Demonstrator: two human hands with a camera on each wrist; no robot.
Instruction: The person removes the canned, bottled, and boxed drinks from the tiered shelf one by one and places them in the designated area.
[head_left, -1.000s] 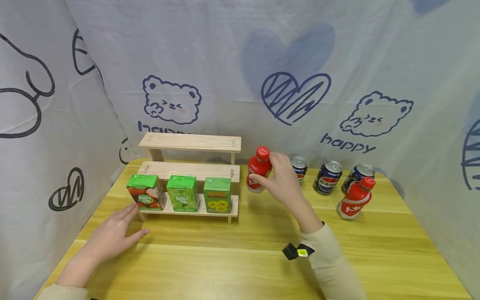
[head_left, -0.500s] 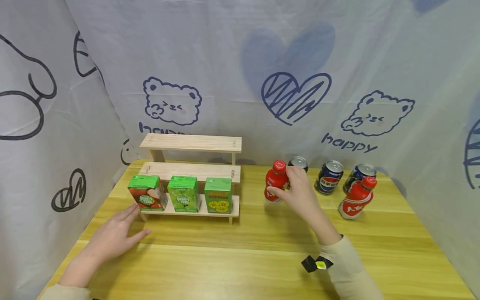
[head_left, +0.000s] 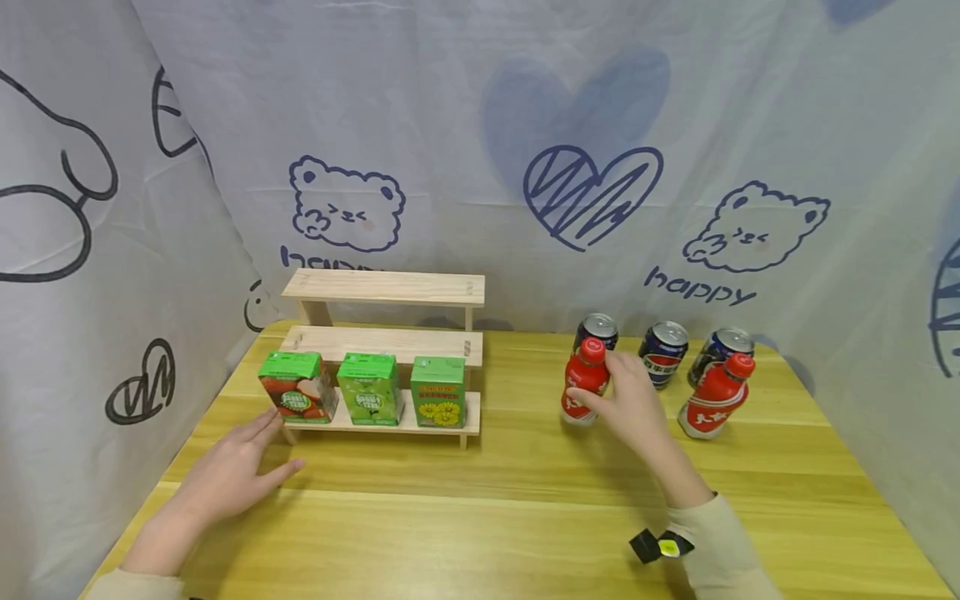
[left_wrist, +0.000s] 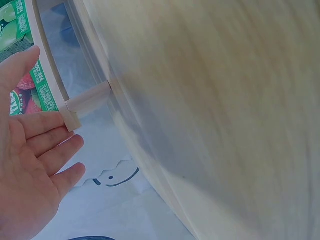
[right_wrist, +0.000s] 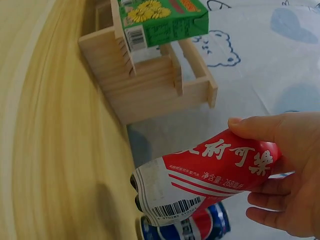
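My right hand [head_left: 633, 404] grips a small red cola bottle [head_left: 583, 385] with a red cap, thumb on one side and fingers on the other. The bottle stands nearly upright in front of the leftmost soda can [head_left: 597, 325], overlapping it in the head view. Its white base and barcode show in the right wrist view, close over the table. My left hand [head_left: 228, 468] lies at the left end of the stepped wooden rack [head_left: 386, 286]. In the left wrist view its fingers [left_wrist: 52, 122] are fairly straight, at the rack's front corner, beside a juice box [left_wrist: 42, 92].
Green-topped juice boxes with apple [head_left: 296, 392], green fruit [head_left: 369, 392] and yellow flower [head_left: 438, 396] pictures line the rack's lowest step. Right of the held bottle stand two more cans [head_left: 663, 358] and another red bottle [head_left: 712, 402]. A printed cloth [head_left: 465, 208] hangs behind the table.
My right hand has carried the red bottle rightward and nearer to me, from beside the rack to in front of the leftmost can. The left hand stays at the rack.
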